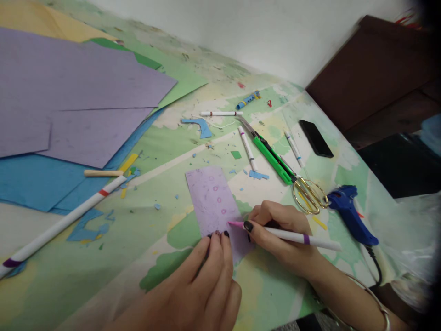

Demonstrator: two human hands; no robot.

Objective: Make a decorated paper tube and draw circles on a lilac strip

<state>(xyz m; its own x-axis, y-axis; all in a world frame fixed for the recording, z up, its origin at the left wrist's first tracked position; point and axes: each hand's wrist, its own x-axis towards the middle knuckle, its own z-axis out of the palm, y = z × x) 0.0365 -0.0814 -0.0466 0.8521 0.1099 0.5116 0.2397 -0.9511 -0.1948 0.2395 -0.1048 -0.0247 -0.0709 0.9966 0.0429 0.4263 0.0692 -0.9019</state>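
Observation:
A small purple foam piece lies on the patterned tablecloth, with a column of small pink circles drawn on it. My right hand grips a white marker with a purple band, its pink tip touching the foam just below the lowest circle. The fingertips of my left hand press down on the foam's lower left part, fingers close together and stretched out flat. Part of the foam's lower end is hidden by both hands.
Large purple sheets and blue sheets cover the left. Beyond the foam lie a green cutter, gold-handled scissors, markers and blue scraps. A blue glue gun and a black phone are at the right.

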